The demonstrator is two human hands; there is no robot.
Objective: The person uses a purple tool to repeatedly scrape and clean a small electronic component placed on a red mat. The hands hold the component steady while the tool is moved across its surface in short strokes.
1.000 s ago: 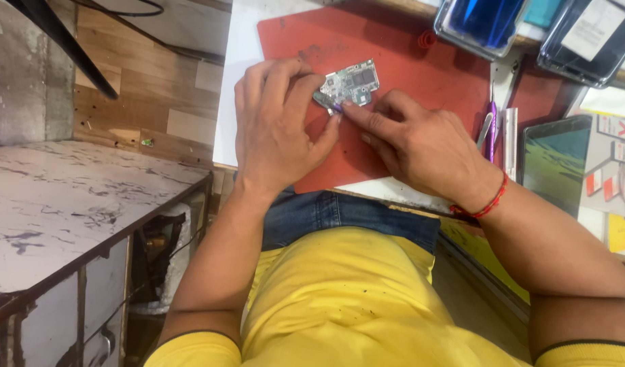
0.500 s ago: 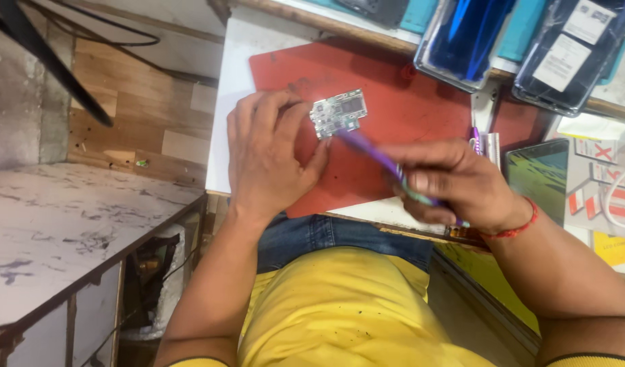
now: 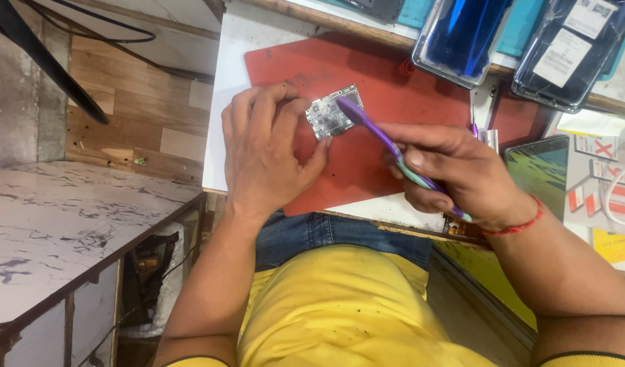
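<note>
Yellow short-sleeved shirt with dark cuff trim, blue jeans, red wrist thread (image 3: 513, 224).

Matt red mat (image 3: 367, 102); glossy plastic brush (image 3: 394, 151).

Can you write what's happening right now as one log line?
left hand: steadies circuit board | right hand: holds toothbrush, head on board | under: red mat

Marble-patterned side table (image 3: 54, 224) beside wood-panelled wall (image 3: 136, 115).
</note>
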